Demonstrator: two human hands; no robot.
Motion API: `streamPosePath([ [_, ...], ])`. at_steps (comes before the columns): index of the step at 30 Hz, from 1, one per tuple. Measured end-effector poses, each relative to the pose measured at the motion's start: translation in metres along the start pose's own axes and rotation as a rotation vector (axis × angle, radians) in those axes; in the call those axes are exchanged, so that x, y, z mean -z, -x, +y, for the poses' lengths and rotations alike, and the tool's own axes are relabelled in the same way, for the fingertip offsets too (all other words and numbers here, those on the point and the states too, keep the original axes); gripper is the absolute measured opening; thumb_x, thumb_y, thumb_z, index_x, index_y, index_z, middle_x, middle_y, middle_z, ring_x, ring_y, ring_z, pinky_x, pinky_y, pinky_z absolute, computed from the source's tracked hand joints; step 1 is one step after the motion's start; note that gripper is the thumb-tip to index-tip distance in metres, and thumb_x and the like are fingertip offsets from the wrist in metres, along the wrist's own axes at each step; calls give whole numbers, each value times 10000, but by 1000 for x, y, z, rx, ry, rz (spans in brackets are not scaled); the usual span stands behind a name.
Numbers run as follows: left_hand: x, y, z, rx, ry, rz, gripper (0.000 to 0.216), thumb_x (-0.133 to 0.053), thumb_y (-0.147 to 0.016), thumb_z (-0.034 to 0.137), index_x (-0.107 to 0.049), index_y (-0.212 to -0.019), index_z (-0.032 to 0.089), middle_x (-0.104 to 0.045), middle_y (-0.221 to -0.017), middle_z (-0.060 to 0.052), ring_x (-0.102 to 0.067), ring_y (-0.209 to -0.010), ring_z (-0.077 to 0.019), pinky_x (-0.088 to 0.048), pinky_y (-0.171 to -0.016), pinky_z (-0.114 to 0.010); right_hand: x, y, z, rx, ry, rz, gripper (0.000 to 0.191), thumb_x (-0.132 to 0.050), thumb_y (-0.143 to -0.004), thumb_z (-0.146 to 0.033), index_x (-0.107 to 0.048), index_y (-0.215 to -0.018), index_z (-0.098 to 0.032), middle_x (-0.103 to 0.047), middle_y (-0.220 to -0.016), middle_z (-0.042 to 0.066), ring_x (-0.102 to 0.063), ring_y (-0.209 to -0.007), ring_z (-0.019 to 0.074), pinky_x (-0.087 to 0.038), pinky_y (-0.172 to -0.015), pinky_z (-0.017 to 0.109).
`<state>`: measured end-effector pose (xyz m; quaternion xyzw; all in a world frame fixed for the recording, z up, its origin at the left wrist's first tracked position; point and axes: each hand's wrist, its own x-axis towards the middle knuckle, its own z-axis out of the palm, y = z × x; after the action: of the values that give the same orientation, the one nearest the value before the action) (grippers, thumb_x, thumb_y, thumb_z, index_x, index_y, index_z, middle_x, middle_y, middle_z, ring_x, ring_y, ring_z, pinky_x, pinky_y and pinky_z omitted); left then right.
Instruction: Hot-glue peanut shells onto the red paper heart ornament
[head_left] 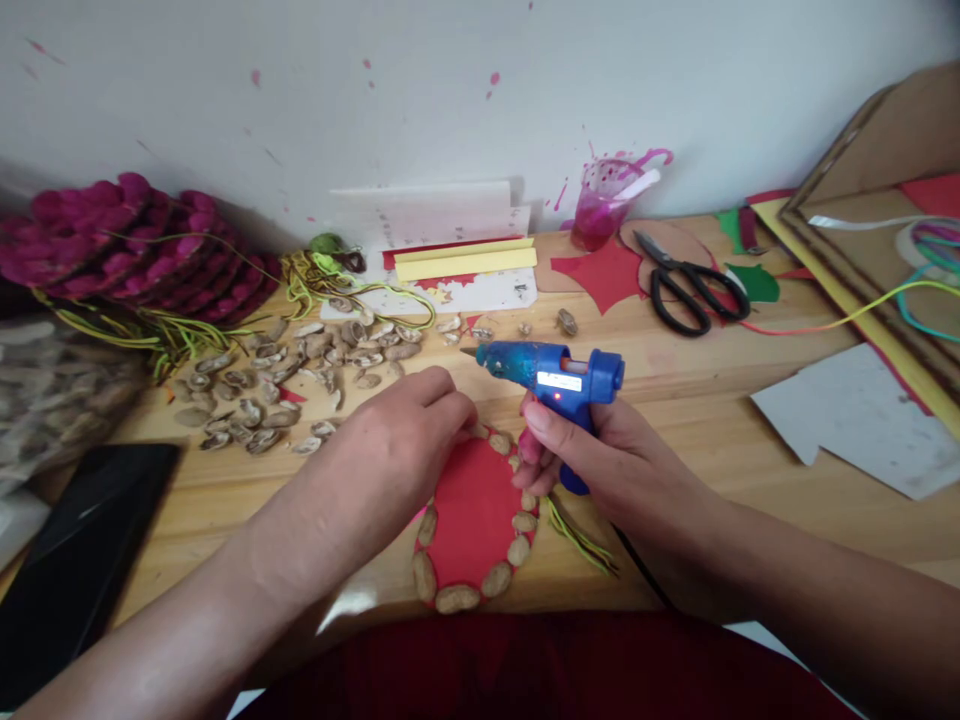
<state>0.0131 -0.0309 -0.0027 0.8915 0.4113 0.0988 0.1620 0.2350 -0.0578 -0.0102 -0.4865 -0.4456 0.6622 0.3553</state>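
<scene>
My right hand [574, 440] grips a blue hot glue gun [555, 375] by its handle, with the nozzle pointing left and a small red light lit on its side. Over the upper left edge of a red paper oval [480, 515], my left hand [409, 430] is closed, fingertips turned down and pressed together; what they hold, if anything, is hidden. Peanut shells [457, 598] line the oval's rim, and my left hand covers part of that border. Yellow-green yarn strands [581, 540] stick out at the oval's right side. Loose peanut shells [262, 380] lie spread beyond my left hand.
Black-handled scissors [690, 285] lie at the back right near red paper scraps [600, 275]. A plastic cup [600, 205] of pink liquid stands against the wall. Magenta pompom pieces [135, 245] are stacked at left, above a black phone [82, 570]. Cardboard [862, 150] leans at far right.
</scene>
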Motion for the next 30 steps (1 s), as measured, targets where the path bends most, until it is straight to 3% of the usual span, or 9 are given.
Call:
streamPosePath([
  [4, 2, -1, 2, 13, 2, 3, 227, -464, -989, 119, -617, -838, 194, -586, -870, -38, -560, -758, -167, -448, -700, -310, 1, -1, 1, 0, -1, -9, 355, -671, -943, -524, -641, -817, -194, -673, -754, 15, -697, -648, 141, -601, -575, 257],
  [30, -4, -1, 1, -7, -39, 41, 152, -538, -992, 111, -668, -956, 179, -600, -908, -42, -586, -818, -187, -446, -740, -327, 0, -1, 0, -23, 8, 2, 339, -690, -929, -518, -628, -842, -196, -677, -760, 16, -705, -658, 155, -603, -584, 275],
])
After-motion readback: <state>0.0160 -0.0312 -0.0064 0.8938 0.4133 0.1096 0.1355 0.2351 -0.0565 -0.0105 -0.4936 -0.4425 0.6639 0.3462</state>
